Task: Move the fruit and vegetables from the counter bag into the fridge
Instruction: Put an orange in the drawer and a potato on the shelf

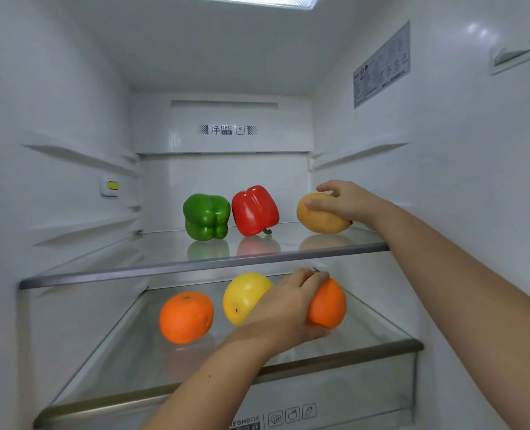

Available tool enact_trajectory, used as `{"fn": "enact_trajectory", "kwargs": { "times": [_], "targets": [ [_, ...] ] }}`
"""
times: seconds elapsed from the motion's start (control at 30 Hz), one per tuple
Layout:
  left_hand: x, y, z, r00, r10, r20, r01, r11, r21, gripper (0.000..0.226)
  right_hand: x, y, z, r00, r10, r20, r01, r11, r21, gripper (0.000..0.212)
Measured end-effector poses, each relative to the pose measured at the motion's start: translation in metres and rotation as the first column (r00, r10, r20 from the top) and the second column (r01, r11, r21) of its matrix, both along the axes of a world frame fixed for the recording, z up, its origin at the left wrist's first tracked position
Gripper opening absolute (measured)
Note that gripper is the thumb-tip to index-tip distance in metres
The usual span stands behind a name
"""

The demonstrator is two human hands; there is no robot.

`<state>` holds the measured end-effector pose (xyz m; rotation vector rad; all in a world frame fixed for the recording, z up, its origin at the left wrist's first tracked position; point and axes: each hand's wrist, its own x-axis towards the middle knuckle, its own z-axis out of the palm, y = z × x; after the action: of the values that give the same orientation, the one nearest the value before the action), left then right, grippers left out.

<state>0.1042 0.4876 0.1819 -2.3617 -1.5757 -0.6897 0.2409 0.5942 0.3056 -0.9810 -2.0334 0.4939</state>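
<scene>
I look into an open fridge. On the upper glass shelf (pixel 195 268) stand a green pepper (pixel 206 216) and a red pepper (pixel 254 211). To their right my right hand (pixel 347 201) grips a yellow-orange mango (pixel 321 218) that rests on the same shelf. On the lower glass shelf (pixel 350 352) lie an orange (pixel 186 316) and a yellow apple (pixel 243 296). My left hand (pixel 285 308) is closed around a second orange (pixel 329 305) at the right of that shelf. The counter bag is out of view.
White fridge walls close in on both sides, with shelf rails on each. A drawer marked FRESHBOX (pixel 291 417) sits under the lower shelf. A label (pixel 381 66) is stuck on the right wall. A small yellow switch (pixel 112 185) is on the left wall.
</scene>
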Motion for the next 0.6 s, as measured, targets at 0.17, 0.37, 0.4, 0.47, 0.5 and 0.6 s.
{"fn": "enact_trajectory", "kwargs": {
  "times": [0.17,0.37,0.4,0.47,0.5,0.6],
  "targets": [
    [0.0017,0.0017,-0.0028,1.000,-0.012,0.010,0.012,1.000,0.008,0.089,0.0013,0.0013,-0.0023,0.998,-0.007,0.064,0.003,0.998,0.057,0.063],
    [0.0022,0.0010,-0.0033,1.000,-0.006,-0.014,0.007,1.000,0.030,0.091,0.0005,0.0008,-0.0030,0.999,0.036,0.040,-0.039,0.996,0.083,0.058],
    [0.0015,0.0005,-0.0029,1.000,-0.005,-0.014,0.005,0.999,0.033,0.091,0.0001,-0.0001,-0.0031,0.998,0.053,0.019,-0.055,0.994,0.092,0.057],
    [0.0004,-0.0008,-0.0022,1.000,-0.005,-0.019,0.005,0.999,0.041,0.091,-0.0005,-0.0019,-0.0034,0.998,0.068,0.005,-0.068,0.991,0.111,0.055],
    [0.0000,-0.0014,-0.0020,1.000,-0.005,-0.023,0.006,0.999,0.044,0.091,-0.0008,-0.0024,-0.0036,0.998,0.066,0.014,-0.067,0.991,0.117,0.054],
    [-0.0005,-0.0031,-0.0022,1.000,-0.008,-0.022,0.009,0.999,0.041,0.092,-0.0008,-0.0032,-0.0037,0.998,0.047,0.042,-0.052,0.991,0.123,0.055]
  ]
}}
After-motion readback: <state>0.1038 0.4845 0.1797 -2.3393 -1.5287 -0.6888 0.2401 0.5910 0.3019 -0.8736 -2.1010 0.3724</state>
